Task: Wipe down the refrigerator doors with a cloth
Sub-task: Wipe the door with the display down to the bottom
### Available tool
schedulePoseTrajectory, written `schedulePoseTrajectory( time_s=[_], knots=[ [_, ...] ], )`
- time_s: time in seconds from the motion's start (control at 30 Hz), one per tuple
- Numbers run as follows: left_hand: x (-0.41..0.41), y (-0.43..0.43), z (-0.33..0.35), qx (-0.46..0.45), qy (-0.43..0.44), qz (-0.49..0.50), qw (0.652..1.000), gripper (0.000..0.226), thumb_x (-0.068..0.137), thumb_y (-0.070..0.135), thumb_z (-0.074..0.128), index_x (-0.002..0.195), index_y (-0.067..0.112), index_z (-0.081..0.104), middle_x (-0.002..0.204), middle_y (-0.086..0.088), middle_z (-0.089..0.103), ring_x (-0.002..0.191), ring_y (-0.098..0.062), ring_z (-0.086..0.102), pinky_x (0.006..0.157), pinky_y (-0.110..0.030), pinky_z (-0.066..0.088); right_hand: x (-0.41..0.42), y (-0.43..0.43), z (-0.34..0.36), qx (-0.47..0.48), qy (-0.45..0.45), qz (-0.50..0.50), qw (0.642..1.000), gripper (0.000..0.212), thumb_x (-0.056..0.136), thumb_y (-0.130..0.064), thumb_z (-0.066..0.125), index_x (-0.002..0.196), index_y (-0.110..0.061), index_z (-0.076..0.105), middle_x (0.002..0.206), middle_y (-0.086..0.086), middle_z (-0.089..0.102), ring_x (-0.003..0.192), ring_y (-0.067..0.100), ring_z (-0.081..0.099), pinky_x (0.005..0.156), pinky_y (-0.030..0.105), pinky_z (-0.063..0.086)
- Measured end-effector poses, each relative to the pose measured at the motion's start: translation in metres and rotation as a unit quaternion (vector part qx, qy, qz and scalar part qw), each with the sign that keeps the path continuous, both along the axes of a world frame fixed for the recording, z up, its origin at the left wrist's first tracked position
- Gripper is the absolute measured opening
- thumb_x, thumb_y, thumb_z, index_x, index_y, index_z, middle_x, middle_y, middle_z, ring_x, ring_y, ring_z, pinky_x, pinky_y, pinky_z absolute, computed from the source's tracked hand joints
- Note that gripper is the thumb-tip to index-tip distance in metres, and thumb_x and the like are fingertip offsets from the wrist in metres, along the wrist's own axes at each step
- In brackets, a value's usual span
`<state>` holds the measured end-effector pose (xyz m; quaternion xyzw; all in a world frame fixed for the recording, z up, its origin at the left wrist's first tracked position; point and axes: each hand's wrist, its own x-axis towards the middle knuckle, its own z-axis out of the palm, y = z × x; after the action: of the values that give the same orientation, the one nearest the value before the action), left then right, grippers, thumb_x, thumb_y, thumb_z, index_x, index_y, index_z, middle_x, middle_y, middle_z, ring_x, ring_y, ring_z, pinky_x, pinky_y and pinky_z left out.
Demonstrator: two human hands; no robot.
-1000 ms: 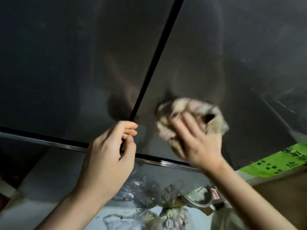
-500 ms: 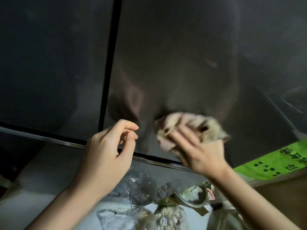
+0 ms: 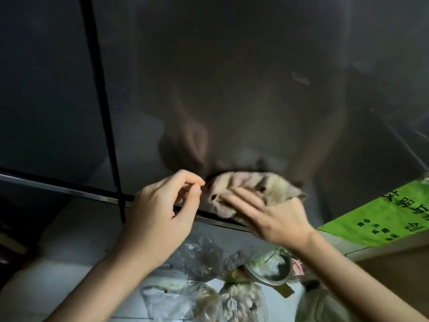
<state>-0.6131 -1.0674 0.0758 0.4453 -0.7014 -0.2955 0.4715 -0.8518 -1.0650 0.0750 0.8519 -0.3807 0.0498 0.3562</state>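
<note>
The cloth [image 3: 250,182] is pressed flat against the right door [image 3: 232,77] by the right hand [image 3: 274,217]. The fingers are laid straight over it, so it is pushed and not clasped. The cloth is bunched and sits low on the door, just above the bottom trim [image 3: 58,187]. The left hand [image 3: 160,212] is held just beside the cloth, with the fingers curled and the thumb tip brought to the forefinger. Nothing is seen between them.

Because the cloth is only pinned by pressure, it can probably be lost if the pressure is eased during a stroke. It would then drop onto the bags [image 3: 204,298] and the bowl [image 3: 269,270] lying below. A stroke carried further down would likely run off the door edge and catch on the trim. The left hand is so near that it may be struck by a stroke toward the seam [image 3: 99,89]. In this dim light, smears can easily be missed, and parts of the door may be left unwiped.

The right thumb and the part of the cloth under the palm are hidden. It cannot be told whether the left fingertips touch the door. The cloth is blurred. The tops of both doors are cut off, and most of the left door [image 3: 46,89] is lost in darkness. What is shown on the right door is mostly a dull reflection. The contents of the bags are not clear, and the green sign [image 3: 383,217] is cut off at the frame edge.
</note>
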Motion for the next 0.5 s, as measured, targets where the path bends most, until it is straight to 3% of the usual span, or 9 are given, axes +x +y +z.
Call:
schedulePoseTrajectory(
  time_s=[0.07,0.13,0.2,0.27,0.33,0.37,0.4,0.43,0.5],
  knots=[
    [-0.005,0.001,0.003,0.001,0.003,-0.003,1.0,0.025,0.086,0.039,0.043,0.092,0.026,0.064,0.08,0.015,0.068,0.077,-0.004,0.064,0.068,-0.033,0.05,-0.001,-0.001,0.038,-0.095,-0.033,0.031,0.994,0.049,0.091,-0.036,0.042,0.138,-0.024,0.037,0.138,-0.002,0.047,0.096,0.019,0.056,0.06,0.031,0.039],
    [-0.013,0.001,0.005,-0.002,0.006,-0.003,1.0,0.028,0.086,0.039,0.043,0.093,0.024,0.065,0.08,0.015,0.068,0.077,-0.004,0.065,0.067,-0.033,0.051,-0.003,-0.004,0.056,-0.166,-0.099,0.001,0.981,0.045,0.093,-0.037,0.036,0.136,-0.022,0.037,0.141,0.009,0.031,0.131,0.023,0.029,0.083,0.038,0.034],
    [-0.02,0.001,0.005,-0.004,0.011,-0.001,1.0,0.028,0.087,0.038,0.043,0.094,0.023,0.066,0.08,0.016,0.069,0.077,-0.003,0.065,0.068,-0.032,0.051,-0.002,-0.01,0.041,-0.206,-0.17,-0.028,0.963,0.046,0.093,-0.039,0.034,0.133,-0.018,0.039,0.143,0.013,0.022,0.146,0.021,0.006,0.112,0.04,0.018],
    [-0.025,0.001,0.005,-0.009,0.007,-0.006,1.0,0.027,0.087,0.036,0.044,0.093,0.022,0.066,0.08,0.017,0.069,0.077,-0.001,0.065,0.067,-0.029,0.051,-0.005,-0.006,-0.004,-0.191,-0.154,-0.023,0.969,0.039,0.098,-0.039,0.029,0.121,-0.013,0.048,0.133,0.019,0.037,0.147,0.023,0.007,0.119,0.039,0.005],
    [-0.029,0.002,0.004,-0.015,-0.008,-0.014,1.0,0.026,0.087,0.035,0.045,0.091,0.022,0.067,0.079,0.017,0.068,0.077,0.001,0.065,0.066,-0.025,0.05,-0.024,0.006,-0.05,-0.08,-0.069,0.005,0.994,0.034,0.101,-0.034,0.026,0.122,-0.018,0.048,0.127,0.008,0.056,0.131,0.015,0.039,0.107,0.031,0.034],
    [-0.031,0.002,0.003,-0.016,-0.014,-0.018,1.0,0.025,0.087,0.034,0.045,0.09,0.023,0.067,0.079,0.017,0.068,0.076,0.002,0.064,0.065,-0.023,0.05,-0.035,0.013,-0.062,-0.023,-0.047,-0.007,0.999,0.034,0.102,-0.033,0.024,0.128,-0.022,0.044,0.128,-0.002,0.059,0.11,0.008,0.055,0.08,0.026,0.049],
    [-0.032,0.002,0.003,-0.02,-0.02,-0.021,0.999,0.024,0.087,0.033,0.045,0.09,0.023,0.066,0.079,0.017,0.068,0.076,0.003,0.064,0.065,-0.022,0.05,-0.042,0.018,-0.065,0.025,-0.05,-0.036,0.998,0.038,0.101,-0.032,0.026,0.137,-0.027,0.037,0.13,-0.011,0.052,0.088,0.003,0.064,0.051,0.02,0.046],
    [-0.034,0.001,0.003,-0.023,-0.021,-0.024,0.999,0.024,0.087,0.033,0.045,0.09,0.023,0.066,0.078,0.018,0.068,0.076,0.003,0.064,0.065,-0.021,0.049,-0.048,0.021,-0.065,0.053,-0.056,-0.058,0.995,0.048,0.098,-0.032,0.034,0.145,-0.03,0.027,0.133,-0.015,0.042,0.067,0.002,0.066,0.037,0.015,0.036],
    [-0.041,0.002,0.003,-0.023,-0.019,-0.034,0.999,0.024,0.087,0.032,0.045,0.09,0.022,0.066,0.077,0.017,0.068,0.075,0.003,0.064,0.066,-0.022,0.049,-0.055,0.026,-0.054,0.058,-0.05,-0.066,0.995,0.077,0.083,-0.033,0.053,0.15,-0.032,0.013,0.145,-0.015,0.032,0.052,0.007,0.062,0.035,0.014,0.033]
  ],
)
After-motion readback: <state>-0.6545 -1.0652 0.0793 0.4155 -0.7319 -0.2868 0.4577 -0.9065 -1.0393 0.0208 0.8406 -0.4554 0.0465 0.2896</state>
